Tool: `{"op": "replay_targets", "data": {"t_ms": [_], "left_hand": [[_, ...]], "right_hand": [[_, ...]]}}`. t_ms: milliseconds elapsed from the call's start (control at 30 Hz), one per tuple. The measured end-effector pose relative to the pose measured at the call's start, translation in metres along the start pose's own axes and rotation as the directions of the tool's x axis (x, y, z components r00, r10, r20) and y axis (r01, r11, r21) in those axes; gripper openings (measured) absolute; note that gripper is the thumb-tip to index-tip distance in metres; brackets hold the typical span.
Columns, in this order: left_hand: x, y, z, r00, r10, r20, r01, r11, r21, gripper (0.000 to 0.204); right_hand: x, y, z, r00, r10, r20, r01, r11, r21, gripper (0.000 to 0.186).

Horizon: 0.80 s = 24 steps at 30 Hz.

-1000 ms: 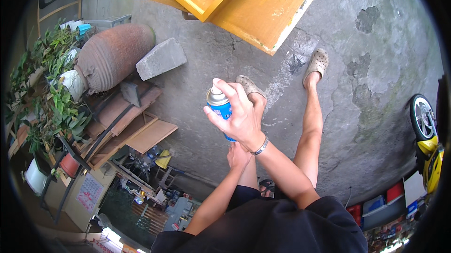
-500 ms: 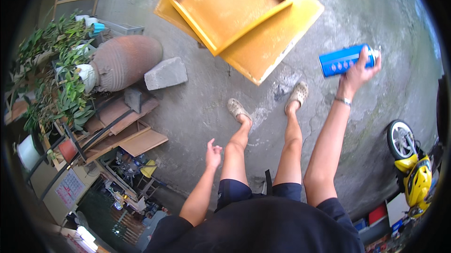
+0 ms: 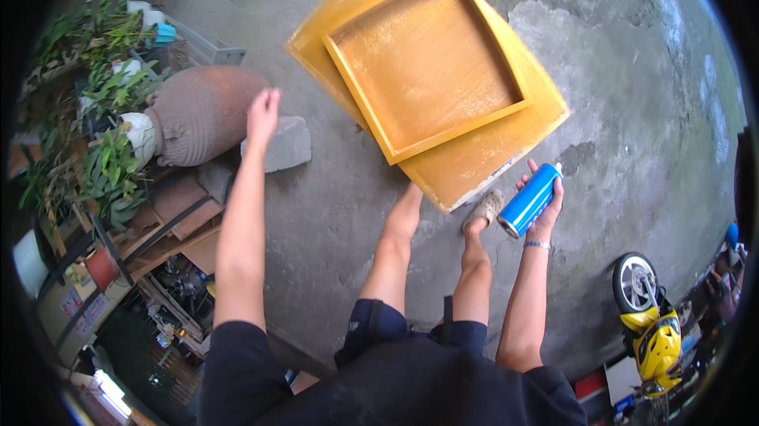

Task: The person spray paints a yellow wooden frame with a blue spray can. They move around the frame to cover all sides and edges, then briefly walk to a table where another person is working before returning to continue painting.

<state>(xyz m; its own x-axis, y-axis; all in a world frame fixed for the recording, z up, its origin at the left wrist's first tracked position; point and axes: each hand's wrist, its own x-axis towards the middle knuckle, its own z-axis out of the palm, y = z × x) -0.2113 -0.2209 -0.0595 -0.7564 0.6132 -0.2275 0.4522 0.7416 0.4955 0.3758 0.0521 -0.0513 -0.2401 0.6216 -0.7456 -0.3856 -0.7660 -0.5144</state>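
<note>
- Left edge to upper left: green leafy potted plants (image 3: 107, 161), crowded together.
- Right of them, a big brown ribbed clay jar (image 3: 207, 116) lying on its side.
- Upper left of centre: the person's bare left hand (image 3: 263, 115), raised before the jar, nothing visible in it; its fingers are bunched, but I cannot tell whether it is fully closed.
- Just right of it, a rough grey concrete block (image 3: 289, 146), partly behind the forearm.
- Upper centre: a shallow yellow square tray with a raised rim (image 3: 427, 62), askew upon a larger flat yellow board (image 3: 466, 163), whose lower corner hides the left foot.
- Right of centre: a blue cylindrical spray can (image 3: 528, 201), tilted, gripped in the right hand (image 3: 548, 212) near the board's edge.
- Lower right: a yellow motorcycle (image 3: 658, 347).
</note>
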Motion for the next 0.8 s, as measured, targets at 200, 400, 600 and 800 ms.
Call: {"op": "replay_targets", "data": {"t_ms": [200, 400, 600, 800], "left_hand": [[0.164, 0.017, 0.039, 0.999, -0.014, 0.051, 0.020, 0.994, -0.107, 0.048], [0.194, 0.025, 0.065, 0.958, -0.138, 0.250, 0.231, 0.889, -0.395, 0.058], [0.131, 0.008, 0.053, 0.904, -0.332, 0.270, 0.426, 0.764, -0.485, 0.067], [-0.016, -0.006, 0.055, 0.777, -0.549, 0.308, 0.599, 0.495, -0.629, 0.072]], "right_hand": [[0.023, 0.013, 0.003, 0.987, 0.122, -0.101, -0.124, 0.992, -0.018, 0.076], [0.032, -0.001, 0.029, 0.973, 0.054, -0.226, -0.066, 0.997, -0.047, 0.072], [0.064, -0.035, 0.038, 0.984, 0.062, -0.169, -0.083, 0.989, -0.121, 0.072], [0.142, -0.108, 0.081, 0.974, 0.227, 0.025, -0.197, 0.892, -0.408, 0.063]]}}
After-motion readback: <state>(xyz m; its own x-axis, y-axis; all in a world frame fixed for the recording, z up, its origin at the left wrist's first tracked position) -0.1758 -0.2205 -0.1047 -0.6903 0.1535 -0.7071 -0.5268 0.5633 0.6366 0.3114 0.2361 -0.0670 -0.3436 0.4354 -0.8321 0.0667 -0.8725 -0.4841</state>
